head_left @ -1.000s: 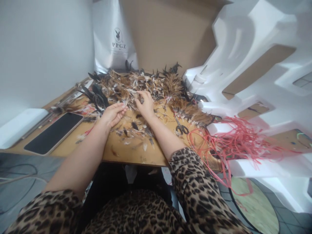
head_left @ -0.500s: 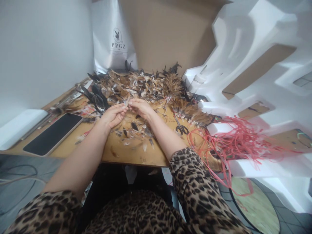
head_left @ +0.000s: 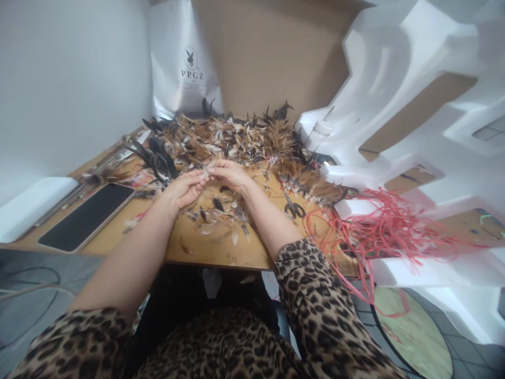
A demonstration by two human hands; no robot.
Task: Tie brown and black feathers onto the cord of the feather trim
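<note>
My left hand [head_left: 184, 189] and my right hand [head_left: 230, 175] meet over the wooden table, fingertips pinched together. Between them is a small pale feather [head_left: 205, 169], gripped from both sides; its lower part is hidden by the fingers. Just beyond lies a big heap of brown, white and black feathers [head_left: 232, 134]. A bunch of black feathers [head_left: 155, 158] rests to the left of my left hand. Below my hands, loose small feathers [head_left: 216, 210] are scattered on the tabletop [head_left: 213, 252].
Black-handled scissors [head_left: 294, 209] lie right of my right forearm. Red plastic strings [head_left: 382, 226] tangle over white foam pieces [head_left: 410, 271] at the right. A phone [head_left: 89, 217] and a white box [head_left: 37, 205] are at the left. Behind stands a silver bag [head_left: 185, 58].
My fingertips have shifted slightly and closed further over the feather, so less of it shows. Everything else lies as before.
</note>
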